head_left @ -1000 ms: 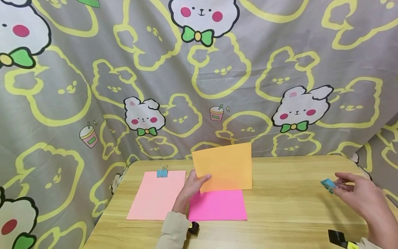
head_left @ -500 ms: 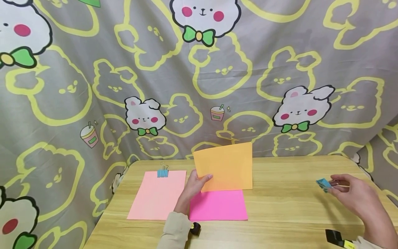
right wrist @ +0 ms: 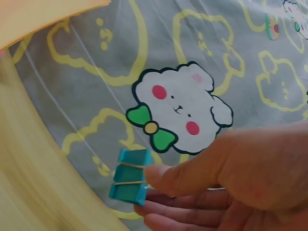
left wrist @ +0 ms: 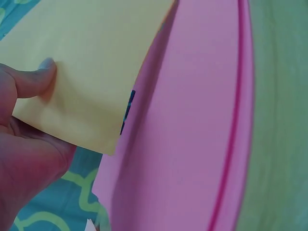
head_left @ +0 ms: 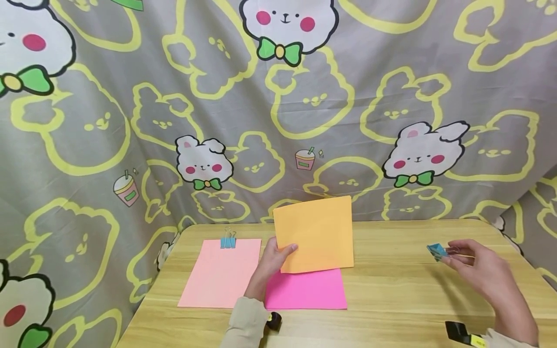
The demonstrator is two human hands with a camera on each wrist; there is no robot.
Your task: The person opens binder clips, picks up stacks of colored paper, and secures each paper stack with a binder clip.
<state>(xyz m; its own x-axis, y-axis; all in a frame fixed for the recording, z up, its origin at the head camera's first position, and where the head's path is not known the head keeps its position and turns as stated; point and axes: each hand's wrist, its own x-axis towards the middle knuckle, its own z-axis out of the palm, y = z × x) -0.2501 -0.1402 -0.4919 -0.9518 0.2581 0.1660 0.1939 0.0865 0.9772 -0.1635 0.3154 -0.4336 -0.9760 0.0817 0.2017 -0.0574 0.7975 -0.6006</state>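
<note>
In the head view, my left hand (head_left: 269, 265) holds orange paper (head_left: 315, 234) by its lower left corner, thumb in front. The paper is raised off the table, tilted up, and overlaps the far part of some magenta paper (head_left: 306, 294) lying below. Whether the orange paper is one sheet or several, I cannot tell. Off to the right, my right hand (head_left: 483, 270) pinches a blue binder clip (head_left: 436, 252) above the table, its body pointing left. The right wrist view shows the thumb (right wrist: 166, 177) against the clip's near side, with fingers beneath.
Light pink paper (head_left: 219, 275) lies on the left of the wooden table (head_left: 391, 299), with another blue binder clip (head_left: 228, 242) on its far edge. A grey patterned curtain (head_left: 261, 111) hangs behind the table. Each wrist wears a black strap.
My right hand has moved left with the binder clip, toward the orange paper. The orange paper's lower edge has dropped slightly, while my left hand has barely moved.
</note>
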